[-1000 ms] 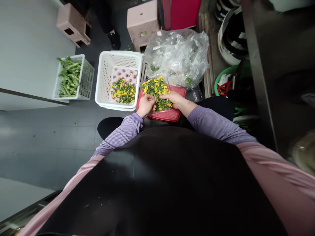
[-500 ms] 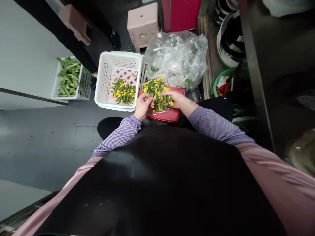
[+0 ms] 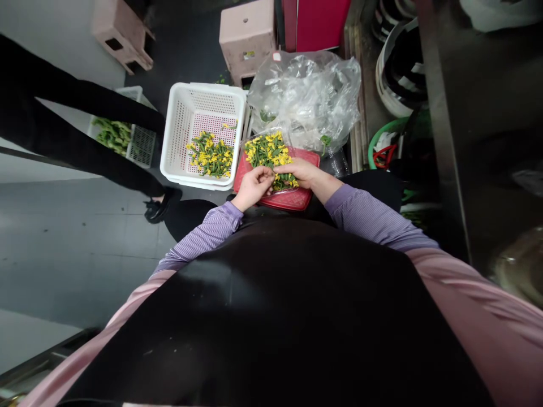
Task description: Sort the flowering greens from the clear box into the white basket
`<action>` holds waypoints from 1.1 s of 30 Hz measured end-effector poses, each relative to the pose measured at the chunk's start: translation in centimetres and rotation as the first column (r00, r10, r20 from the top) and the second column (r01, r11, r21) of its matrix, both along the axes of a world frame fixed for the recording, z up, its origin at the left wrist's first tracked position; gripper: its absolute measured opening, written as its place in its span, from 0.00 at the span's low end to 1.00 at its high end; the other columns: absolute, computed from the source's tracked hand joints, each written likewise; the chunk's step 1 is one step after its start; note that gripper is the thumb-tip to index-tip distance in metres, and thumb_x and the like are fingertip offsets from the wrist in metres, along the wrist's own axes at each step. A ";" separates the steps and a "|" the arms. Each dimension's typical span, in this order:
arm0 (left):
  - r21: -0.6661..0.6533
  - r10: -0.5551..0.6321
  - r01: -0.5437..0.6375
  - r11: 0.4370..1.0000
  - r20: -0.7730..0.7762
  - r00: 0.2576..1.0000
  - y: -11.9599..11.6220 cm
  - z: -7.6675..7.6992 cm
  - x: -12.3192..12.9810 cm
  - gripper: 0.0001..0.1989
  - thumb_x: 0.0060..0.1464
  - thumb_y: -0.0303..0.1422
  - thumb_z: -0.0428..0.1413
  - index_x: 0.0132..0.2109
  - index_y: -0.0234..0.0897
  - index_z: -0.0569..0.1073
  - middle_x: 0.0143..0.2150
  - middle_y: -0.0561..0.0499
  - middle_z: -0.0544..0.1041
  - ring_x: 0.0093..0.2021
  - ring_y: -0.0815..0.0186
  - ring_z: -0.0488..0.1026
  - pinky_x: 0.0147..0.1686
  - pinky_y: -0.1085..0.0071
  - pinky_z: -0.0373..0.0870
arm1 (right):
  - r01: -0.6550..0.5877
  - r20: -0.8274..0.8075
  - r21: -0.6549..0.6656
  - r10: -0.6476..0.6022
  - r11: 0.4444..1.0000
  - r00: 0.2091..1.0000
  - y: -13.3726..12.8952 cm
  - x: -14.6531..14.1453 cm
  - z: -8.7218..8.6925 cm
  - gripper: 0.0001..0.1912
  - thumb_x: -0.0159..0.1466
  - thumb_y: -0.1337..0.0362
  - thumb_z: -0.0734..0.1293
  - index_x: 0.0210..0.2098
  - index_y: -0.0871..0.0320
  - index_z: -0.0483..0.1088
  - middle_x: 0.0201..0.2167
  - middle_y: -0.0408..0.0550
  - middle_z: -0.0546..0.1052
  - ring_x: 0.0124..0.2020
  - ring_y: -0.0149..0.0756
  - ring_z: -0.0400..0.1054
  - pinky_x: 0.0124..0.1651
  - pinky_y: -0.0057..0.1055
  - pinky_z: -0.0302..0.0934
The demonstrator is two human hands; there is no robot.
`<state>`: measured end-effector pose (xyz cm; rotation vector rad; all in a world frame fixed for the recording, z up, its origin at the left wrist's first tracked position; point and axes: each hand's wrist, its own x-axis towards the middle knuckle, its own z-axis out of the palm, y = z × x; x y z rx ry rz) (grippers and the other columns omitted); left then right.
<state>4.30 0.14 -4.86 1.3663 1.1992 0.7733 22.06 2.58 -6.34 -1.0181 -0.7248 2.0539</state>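
A pile of yellow-flowered green stems (image 3: 265, 151) lies in clear plastic on a red basket (image 3: 297, 199) in front of me. Over the pile's near edge, my left hand (image 3: 255, 185) is closed in a pinch, its fingertips close to those of my right hand. What it pinches is too small to make out. My right hand (image 3: 300, 171) rests on the pile's right side with fingers curled; whatever they hold is hidden. To the left, a white perforated basket (image 3: 167, 152) has more of the yellow-flowered stems (image 3: 211, 156) at its bottom.
Behind the red basket lies a large clear plastic bag (image 3: 307, 99). Pink stools (image 3: 246, 31) stand further back. At the left, a person's dark-clad legs (image 3: 97, 141) pass in front of a basket of green stalks (image 3: 112, 135). A green tub (image 3: 372, 148) stands at the right.
The person's legs have moved toward me, now covering part of the stalk basket. My left hand has shifted slightly right and down, closer to my right hand.
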 end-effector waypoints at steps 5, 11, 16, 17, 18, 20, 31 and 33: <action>-0.193 0.193 -0.174 0.966 0.087 0.977 1.0 1.1 -0.3 0.09 0.53 0.28 0.63 0.33 0.35 0.68 0.25 0.56 0.76 0.19 0.75 0.68 0.21 0.78 0.68 | -0.013 0.125 0.155 -0.007 0.988 0.992 0.1 0.4 0.3 0.14 0.47 0.72 0.78 0.34 0.62 0.78 0.34 0.47 0.82 0.37 0.37 0.76 0.53 0.38 0.69; -0.281 0.197 -0.161 0.946 0.104 0.975 1.4 1.6 0.5 0.06 0.52 0.26 0.64 0.34 0.32 0.73 0.24 0.55 0.75 0.18 0.76 0.68 0.20 0.78 0.68 | -0.090 0.374 0.280 -0.022 0.956 0.927 0.7 1.0 -0.1 0.11 0.47 0.73 0.76 0.32 0.60 0.77 0.29 0.42 0.79 0.33 0.34 0.73 0.48 0.34 0.68; -0.228 0.119 -0.107 0.968 0.039 0.992 1.5 0.9 0.6 0.11 0.54 0.30 0.65 0.29 0.33 0.71 0.19 0.56 0.72 0.17 0.74 0.68 0.19 0.78 0.68 | -0.226 0.500 0.367 0.014 0.902 0.866 0.8 1.2 -0.3 0.08 0.48 0.74 0.76 0.27 0.60 0.75 0.25 0.42 0.75 0.33 0.35 0.71 0.42 0.31 0.66; -0.218 0.097 -0.090 0.972 0.021 0.995 1.6 0.8 0.5 0.12 0.55 0.31 0.65 0.29 0.34 0.71 0.18 0.56 0.72 0.16 0.74 0.68 0.19 0.78 0.67 | -0.246 0.510 0.384 0.017 0.890 0.860 0.8 1.3 -0.2 0.08 0.48 0.73 0.75 0.27 0.60 0.75 0.24 0.42 0.74 0.33 0.36 0.71 0.41 0.30 0.65; -0.210 0.075 -0.072 0.975 0.007 0.997 1.6 0.8 0.4 0.13 0.55 0.32 0.65 0.28 0.34 0.71 0.17 0.55 0.72 0.16 0.73 0.68 0.18 0.78 0.66 | -0.265 0.519 0.402 0.021 0.877 0.854 0.7 1.3 0.0 0.07 0.49 0.72 0.75 0.27 0.60 0.75 0.24 0.42 0.73 0.34 0.36 0.71 0.40 0.30 0.65; -0.226 0.040 -0.036 0.974 0.014 0.999 1.5 1.0 0.1 0.15 0.56 0.35 0.64 0.27 0.34 0.70 0.16 0.55 0.71 0.16 0.73 0.67 0.17 0.78 0.65 | -0.311 0.537 0.437 0.033 0.844 0.843 0.6 1.3 0.4 0.06 0.50 0.70 0.75 0.27 0.60 0.74 0.24 0.42 0.73 0.34 0.36 0.70 0.39 0.29 0.64; -0.364 0.218 -0.153 0.919 0.145 0.965 0.7 1.9 0.5 0.14 0.53 0.31 0.67 0.28 0.33 0.70 0.19 0.57 0.72 0.15 0.78 0.66 0.17 0.81 0.65 | 0.068 0.192 0.172 -0.101 0.983 0.976 -0.1 0.5 1.0 0.10 0.49 0.73 0.76 0.31 0.59 0.75 0.29 0.44 0.79 0.35 0.36 0.74 0.46 0.33 0.69; -0.335 0.228 -0.175 0.926 0.126 0.965 0.6 1.6 0.8 0.14 0.51 0.30 0.68 0.28 0.33 0.69 0.19 0.57 0.72 0.15 0.77 0.67 0.17 0.80 0.65 | 0.064 0.106 0.111 -0.076 0.992 0.992 -0.5 0.0 0.9 0.12 0.47 0.74 0.77 0.31 0.60 0.75 0.31 0.46 0.80 0.35 0.35 0.74 0.47 0.33 0.69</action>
